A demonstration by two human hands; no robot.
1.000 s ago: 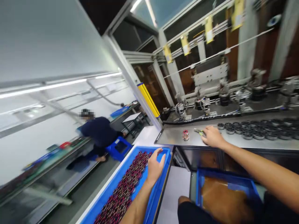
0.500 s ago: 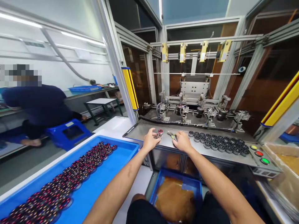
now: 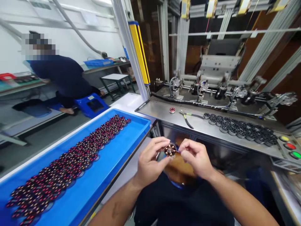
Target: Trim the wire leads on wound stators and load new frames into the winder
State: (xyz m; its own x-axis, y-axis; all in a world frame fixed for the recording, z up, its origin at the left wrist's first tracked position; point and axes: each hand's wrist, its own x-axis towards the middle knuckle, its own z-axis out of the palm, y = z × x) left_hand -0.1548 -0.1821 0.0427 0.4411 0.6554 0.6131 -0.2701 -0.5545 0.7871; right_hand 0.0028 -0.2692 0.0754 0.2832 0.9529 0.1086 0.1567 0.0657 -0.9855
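My left hand [image 3: 152, 158] holds a wound motor stator [image 3: 169, 150] between thumb and fingers, in front of my body. Copper-coloured coils show around its ring. Close by on the right, my right hand [image 3: 196, 157] is closed in a pinch at the stator's edge. A thin wire [image 3: 177, 151] seems to run from the stator into that pinch. Beyond the hands, nippers [image 3: 187, 121] with green-and-black handles lie spread on the metal ledge [image 3: 162, 108]. A single stator with red windings [image 3: 172, 110] sits to their left.
Several dark unwound stators [image 3: 244, 128] crowd the ledge's right side, beside yellow, red and green buttons [image 3: 289, 146]. Behind stands a winding machine [image 3: 219, 67]. On the left, a blue tray [image 3: 110, 163] carries many wound stators. A person [image 3: 60, 72] sits farther back.
My left hand has lifted one stator off the ledge and brought it toward me. My right hand has left the nippers and come to the stator. The view has tilted down.
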